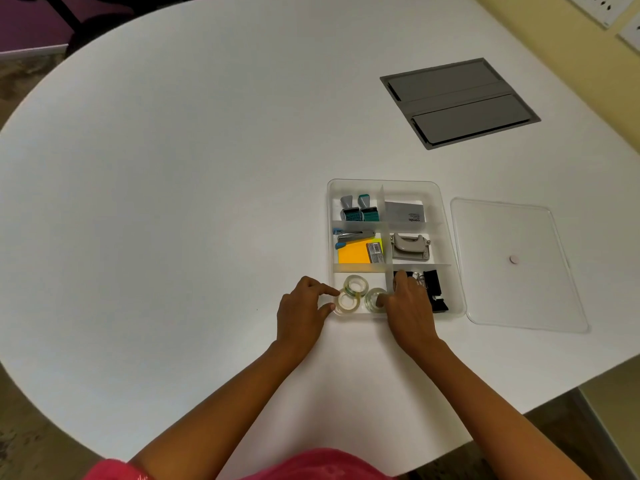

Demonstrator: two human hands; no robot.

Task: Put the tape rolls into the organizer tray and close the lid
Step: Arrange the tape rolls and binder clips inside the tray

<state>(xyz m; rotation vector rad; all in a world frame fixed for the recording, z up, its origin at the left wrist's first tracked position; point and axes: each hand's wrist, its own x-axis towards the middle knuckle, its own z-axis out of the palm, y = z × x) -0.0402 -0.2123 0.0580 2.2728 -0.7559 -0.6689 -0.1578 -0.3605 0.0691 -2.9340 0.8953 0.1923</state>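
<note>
So the tape part looks pretty much sorted. Three clear tape rolls [353,284] sit in the near-left compartment of the organizer tray [446,216], on the white surface [173,202]: one toward the back, one at the front-left corner and one by the middle divider.

The left hand [301,311] is at the tray's near-left corner, index finger and thumb pinched loosely round the front-left roll. The right hand [408,303] is over the tray, thumb on the roll by the divider and fingers spread toward the black binder clips [435,289] next door. Can't tell if either roll is fully let go or just being nudged into place.

The other compartments hold stamps, a stapler, sticky notes and a punch.

What's left, I'd say: the clear lid [512,265] lies flat on the surface just right of the tray, not on yet. No stray rolls anywhere I can see.
</note>
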